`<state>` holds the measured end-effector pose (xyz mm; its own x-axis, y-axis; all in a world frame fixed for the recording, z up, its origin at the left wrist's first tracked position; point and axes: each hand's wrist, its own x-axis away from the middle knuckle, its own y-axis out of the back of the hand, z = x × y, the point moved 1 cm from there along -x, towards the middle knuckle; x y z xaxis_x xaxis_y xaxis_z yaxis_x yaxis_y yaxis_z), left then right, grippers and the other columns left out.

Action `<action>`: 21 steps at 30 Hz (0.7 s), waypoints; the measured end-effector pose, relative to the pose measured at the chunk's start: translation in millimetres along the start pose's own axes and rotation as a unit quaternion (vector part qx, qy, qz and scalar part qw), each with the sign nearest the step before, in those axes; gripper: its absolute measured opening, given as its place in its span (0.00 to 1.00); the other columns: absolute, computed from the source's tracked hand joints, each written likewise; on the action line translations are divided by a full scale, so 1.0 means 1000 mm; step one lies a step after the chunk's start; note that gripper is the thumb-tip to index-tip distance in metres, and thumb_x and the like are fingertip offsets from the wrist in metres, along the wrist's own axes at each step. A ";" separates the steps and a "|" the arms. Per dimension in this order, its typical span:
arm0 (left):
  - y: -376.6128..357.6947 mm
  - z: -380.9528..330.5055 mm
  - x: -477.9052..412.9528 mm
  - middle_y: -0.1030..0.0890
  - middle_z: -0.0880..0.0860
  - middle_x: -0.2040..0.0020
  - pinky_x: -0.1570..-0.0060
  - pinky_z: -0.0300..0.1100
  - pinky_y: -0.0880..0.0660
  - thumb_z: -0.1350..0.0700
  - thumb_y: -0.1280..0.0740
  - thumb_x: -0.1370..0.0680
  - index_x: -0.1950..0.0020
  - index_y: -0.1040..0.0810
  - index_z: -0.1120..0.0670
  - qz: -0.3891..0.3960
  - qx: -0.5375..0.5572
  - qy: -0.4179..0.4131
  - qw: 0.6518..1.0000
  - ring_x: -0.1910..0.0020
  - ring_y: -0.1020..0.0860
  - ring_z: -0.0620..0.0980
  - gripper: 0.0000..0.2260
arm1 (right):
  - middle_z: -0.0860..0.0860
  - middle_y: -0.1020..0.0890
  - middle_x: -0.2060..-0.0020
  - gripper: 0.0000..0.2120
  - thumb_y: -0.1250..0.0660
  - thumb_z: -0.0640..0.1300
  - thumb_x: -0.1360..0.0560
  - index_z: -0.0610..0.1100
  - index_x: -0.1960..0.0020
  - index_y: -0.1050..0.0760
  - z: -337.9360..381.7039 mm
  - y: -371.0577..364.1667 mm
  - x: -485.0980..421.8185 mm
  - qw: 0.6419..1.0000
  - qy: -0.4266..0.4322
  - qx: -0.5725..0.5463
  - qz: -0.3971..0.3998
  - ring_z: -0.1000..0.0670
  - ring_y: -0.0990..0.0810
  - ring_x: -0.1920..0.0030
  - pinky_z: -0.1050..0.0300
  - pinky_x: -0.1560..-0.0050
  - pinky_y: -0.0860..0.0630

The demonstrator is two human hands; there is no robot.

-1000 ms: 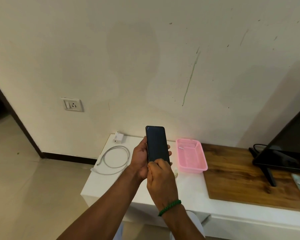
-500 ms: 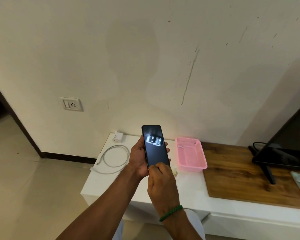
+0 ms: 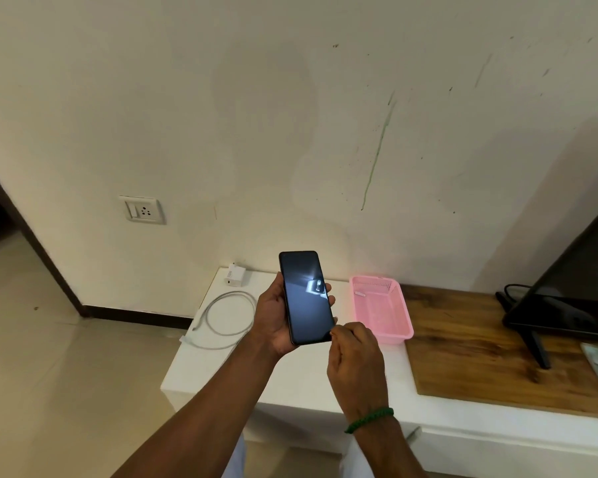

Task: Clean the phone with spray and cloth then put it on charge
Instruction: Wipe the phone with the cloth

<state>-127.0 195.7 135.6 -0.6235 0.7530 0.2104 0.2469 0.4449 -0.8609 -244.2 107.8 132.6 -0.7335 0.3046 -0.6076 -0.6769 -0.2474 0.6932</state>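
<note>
Far out at nine o'clock from the phone, a white wall socket (image 3: 142,210) sits on the cream wall, its switch beside the pin holes. Coming in, a white charger plug (image 3: 235,274) stands at the back left corner of the low white cabinet (image 3: 290,384). At the plug's six o'clock a white cable (image 3: 221,320) lies in a loose loop, one end reaching the cabinet's left edge. Now the centre: the left hand (image 3: 273,320) cradles the phone (image 3: 306,298) from behind, thumb on the left edge, fingertips wrapped round the right edge. It holds the phone up above the cabinet, upright and leaning a touch left, dark screen to the camera with a bright reflection at its two o'clock. At the phone's five o'clock is the right hand (image 3: 354,360), fingers curled in, one tip right on the lower right corner of the glass. Whether it nips that corner or only touches it, I cannot tell. A green braided bracelet (image 3: 370,419) rings that wrist. At three o'clock from the phone a pink plastic basket (image 3: 402,315) rests on the cabinet, just beside a wooden top (image 3: 480,357). Further right, a black television (image 3: 573,281) stands on the wood.
</note>
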 end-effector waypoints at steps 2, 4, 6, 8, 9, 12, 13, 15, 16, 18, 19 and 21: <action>0.000 0.000 0.000 0.22 0.58 0.46 0.46 0.55 0.29 0.38 0.42 0.23 0.46 0.18 0.57 0.001 -0.001 -0.005 1.000 0.51 0.22 0.59 0.25 | 0.44 0.19 0.66 0.13 0.22 0.29 0.42 0.37 0.60 0.20 -0.002 0.002 -0.001 1.000 -0.001 -0.004 -0.005 0.45 0.19 0.67 0.56 0.66 0.21; -0.001 0.000 0.001 0.22 0.58 0.46 0.45 0.55 0.30 0.38 0.42 0.24 0.46 0.18 0.57 0.002 -0.003 -0.007 1.000 0.51 0.22 0.59 0.25 | 0.43 0.18 0.66 0.13 0.22 0.29 0.43 0.36 0.60 0.20 -0.004 0.002 -0.001 1.000 -0.005 -0.009 -0.008 0.45 0.19 0.67 0.56 0.66 0.21; 0.000 0.000 0.001 0.22 0.59 0.46 0.44 0.56 0.30 0.39 0.40 0.25 0.45 0.18 0.56 0.002 -0.005 -0.010 1.000 0.50 0.22 0.59 0.24 | 0.43 0.18 0.66 0.11 0.23 0.31 0.40 0.36 0.60 0.20 -0.006 0.002 -0.002 1.000 -0.010 -0.014 -0.011 0.45 0.18 0.67 0.56 0.65 0.21; 0.000 0.000 0.001 0.22 0.59 0.44 0.43 0.56 0.31 0.39 0.39 0.25 0.43 0.19 0.56 0.001 -0.004 -0.009 1.000 0.50 0.22 0.59 0.24 | 0.43 0.18 0.65 0.07 0.25 0.33 0.37 0.37 0.60 0.20 -0.007 0.002 -0.001 1.000 -0.014 -0.015 -0.013 0.45 0.18 0.66 0.56 0.64 0.21; 0.001 0.000 0.001 0.22 0.59 0.44 0.43 0.56 0.30 0.39 0.39 0.25 0.42 0.20 0.56 0.001 -0.005 -0.008 1.000 0.51 0.21 0.60 0.24 | 0.43 0.18 0.65 0.06 0.26 0.34 0.36 0.37 0.60 0.20 -0.007 0.001 -0.001 1.000 -0.013 -0.013 -0.016 0.46 0.18 0.66 0.57 0.63 0.21; 0.001 0.001 0.001 0.22 0.59 0.44 0.45 0.56 0.29 0.39 0.40 0.25 0.41 0.20 0.56 0.001 -0.005 -0.004 1.000 0.51 0.21 0.60 0.25 | 0.44 0.18 0.65 0.06 0.32 0.39 0.33 0.38 0.59 0.19 -0.007 0.000 0.000 1.000 -0.012 -0.017 -0.016 0.46 0.18 0.66 0.57 0.63 0.21; 0.001 0.001 0.002 0.22 0.59 0.44 0.45 0.56 0.29 0.39 0.41 0.24 0.41 0.20 0.56 0.000 -0.005 -0.004 1.000 0.51 0.21 0.60 0.25 | 0.44 0.18 0.65 0.05 0.31 0.39 0.34 0.38 0.60 0.20 -0.008 -0.001 0.001 1.000 -0.011 -0.016 -0.016 0.46 0.19 0.66 0.57 0.63 0.21; 0.002 0.001 0.002 0.22 0.59 0.44 0.46 0.56 0.28 0.39 0.41 0.24 0.41 0.21 0.56 -0.001 -0.006 -0.002 1.000 0.52 0.21 0.60 0.25 | 0.44 0.18 0.65 0.06 0.25 0.36 0.36 0.37 0.60 0.19 -0.008 -0.002 0.002 1.000 -0.013 -0.014 -0.017 0.46 0.18 0.66 0.57 0.63 0.21; 0.002 0.001 0.001 0.22 0.59 0.43 0.46 0.56 0.28 0.38 0.42 0.24 0.40 0.21 0.56 -0.005 -0.009 -0.002 1.000 0.52 0.21 0.59 0.25 | 0.44 0.18 0.65 0.09 0.23 0.35 0.39 0.37 0.60 0.19 -0.009 -0.003 0.003 1.000 -0.015 -0.011 -0.014 0.46 0.18 0.66 0.57 0.63 0.21; 0.002 0.001 0.001 0.22 0.59 0.42 0.45 0.56 0.29 0.38 0.43 0.23 0.38 0.22 0.56 -0.012 -0.021 0.000 1.000 0.51 0.21 0.60 0.26 | 0.44 0.17 0.65 0.10 0.23 0.36 0.39 0.38 0.60 0.19 -0.010 -0.005 0.003 1.000 -0.016 -0.009 -0.018 0.45 0.18 0.67 0.57 0.63 0.21; 0.002 0.001 0.000 0.22 0.59 0.42 0.45 0.57 0.29 0.37 0.44 0.22 0.37 0.22 0.56 -0.013 -0.028 0.002 1.000 0.50 0.22 0.60 0.27 | 0.44 0.17 0.65 0.07 0.25 0.38 0.36 0.38 0.60 0.19 -0.011 -0.005 0.003 1.000 -0.017 -0.012 -0.022 0.45 0.18 0.67 0.57 0.62 0.21; 0.003 0.001 -0.002 0.22 0.60 0.42 0.44 0.57 0.28 0.37 0.45 0.22 0.38 0.22 0.56 -0.025 -0.048 0.001 0.999 0.49 0.22 0.61 0.27 | 0.45 0.17 0.64 0.09 0.34 0.44 0.28 0.39 0.59 0.19 -0.013 -0.005 0.001 0.999 -0.034 -0.022 -0.030 0.46 0.17 0.65 0.56 0.60 0.21</action>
<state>-125.9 195.2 132.6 -0.6351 0.7295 0.2540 0.2846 0.5267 -0.8010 -242.5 97.4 123.0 -0.6872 0.3814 -0.6183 -0.7223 -0.2676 0.6377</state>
